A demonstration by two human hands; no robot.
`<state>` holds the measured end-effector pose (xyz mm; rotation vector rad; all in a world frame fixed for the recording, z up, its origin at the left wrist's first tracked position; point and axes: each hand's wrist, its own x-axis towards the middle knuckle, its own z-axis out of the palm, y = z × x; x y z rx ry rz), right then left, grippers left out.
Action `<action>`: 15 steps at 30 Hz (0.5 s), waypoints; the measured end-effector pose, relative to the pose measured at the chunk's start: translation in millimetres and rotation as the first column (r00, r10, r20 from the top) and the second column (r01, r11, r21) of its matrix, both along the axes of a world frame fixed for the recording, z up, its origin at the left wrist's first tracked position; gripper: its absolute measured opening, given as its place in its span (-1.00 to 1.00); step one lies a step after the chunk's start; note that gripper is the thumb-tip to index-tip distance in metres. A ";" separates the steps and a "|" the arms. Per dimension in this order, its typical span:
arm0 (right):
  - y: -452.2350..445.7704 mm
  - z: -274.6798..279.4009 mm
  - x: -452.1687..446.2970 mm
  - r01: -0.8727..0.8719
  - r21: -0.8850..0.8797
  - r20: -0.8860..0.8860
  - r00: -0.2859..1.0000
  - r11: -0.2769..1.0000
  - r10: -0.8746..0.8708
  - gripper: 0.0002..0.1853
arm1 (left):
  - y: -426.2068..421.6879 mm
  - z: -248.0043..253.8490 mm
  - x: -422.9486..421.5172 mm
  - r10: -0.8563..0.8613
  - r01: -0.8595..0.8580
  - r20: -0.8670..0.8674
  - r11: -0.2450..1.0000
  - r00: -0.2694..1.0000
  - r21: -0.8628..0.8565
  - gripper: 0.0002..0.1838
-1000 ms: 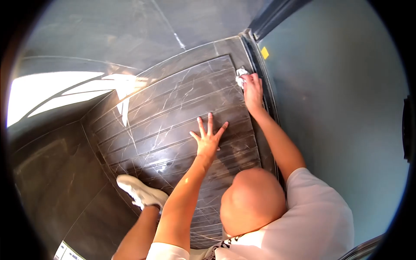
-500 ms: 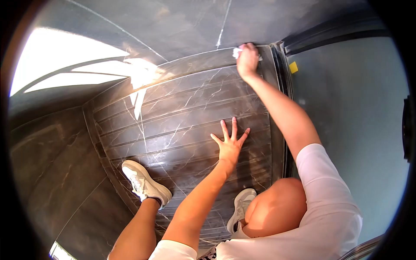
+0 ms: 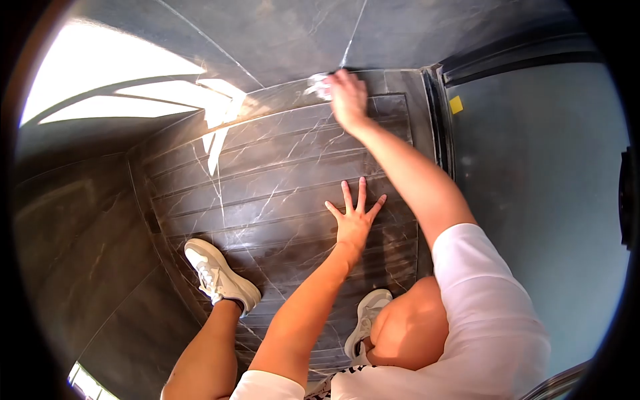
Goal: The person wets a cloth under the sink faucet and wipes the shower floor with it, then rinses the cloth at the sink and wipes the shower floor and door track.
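My right hand [image 3: 348, 100] presses a crumpled white wipe or tissue [image 3: 319, 87] against the border strip [image 3: 283, 100] at the foot of the far wall. The fingers are slightly blurred, and part of the wipe is hidden beneath them. Lower down, my left hand [image 3: 357, 217] lies flat with spread fingers on the dark marbled, grooved floor [image 3: 267, 187]. Nothing is in it.
A grey wall [image 3: 287, 40] rises beyond the strip. Along the right runs a frosted glass panel [image 3: 540, 180] with a yellow sticker [image 3: 456, 105]. My shoes [image 3: 220, 273] rest on the floor. Bright sunlight falls at upper left.
My right hand has slid left along the border strip with the white wipe, away from the right corner. My left hand has stayed in place on the floor.
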<state>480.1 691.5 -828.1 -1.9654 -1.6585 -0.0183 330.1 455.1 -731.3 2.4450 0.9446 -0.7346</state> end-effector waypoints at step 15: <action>-57.1 56.3 87.3 0.304 0.094 -0.194 0.939 0.948 -0.282 -0.78 | -7.3 -10.0 5.0 0.006 -0.006 -0.011 0.999 1.000 0.046 0.32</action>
